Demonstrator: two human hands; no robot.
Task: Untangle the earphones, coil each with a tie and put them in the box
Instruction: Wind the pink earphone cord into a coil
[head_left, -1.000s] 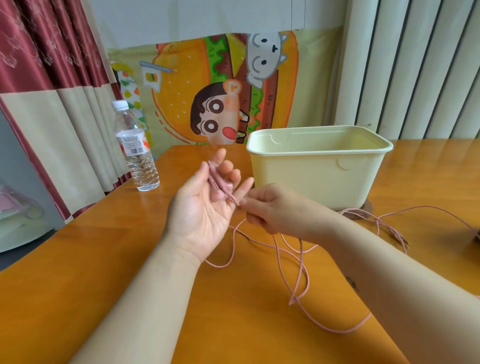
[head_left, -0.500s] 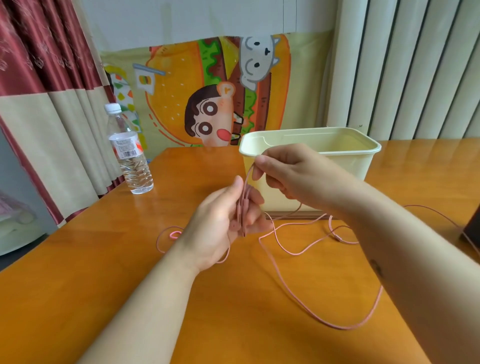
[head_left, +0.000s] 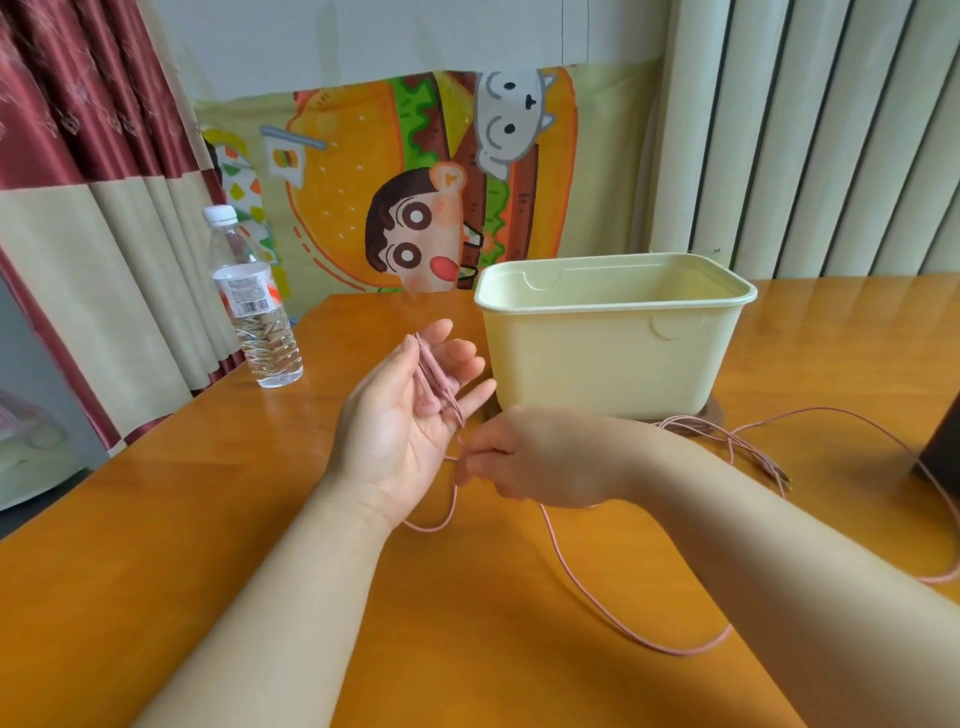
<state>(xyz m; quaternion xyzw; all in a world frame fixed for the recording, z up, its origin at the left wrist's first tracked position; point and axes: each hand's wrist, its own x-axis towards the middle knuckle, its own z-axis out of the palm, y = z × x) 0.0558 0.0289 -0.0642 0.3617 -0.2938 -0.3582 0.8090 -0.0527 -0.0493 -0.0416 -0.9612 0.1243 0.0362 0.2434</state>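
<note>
Left hand (head_left: 400, 431) palm up, fingers (head_left: 462, 358) spread and nearly straight. Several turns of thin pink earphone cord (head_left: 434, 374) lay across them, not clamped.

Right hand (head_left: 524, 457), just beside it at 4 o'clock, pinched the same cord between thumb and fingertips. The free run trailed off toward 5 o'clock in a slack loop on the glossy orange wooden bench (head_left: 208, 519).

Pale yellow open plastic box (head_left: 613, 364) stood at 1 o'clock. A second loose bunch of pink cord (head_left: 727, 436) lay at its base, toward 3 o'clock. Clear plastic water bottle (head_left: 260, 322) at 10 o'clock.

Judgement: the cord looked very light, limp and a little springy, so turns would likely slip off open fingers. Best held by pinching the crossing of the turns. Avoid tugging near the plug or the buds, probably the weak joints.
</note>
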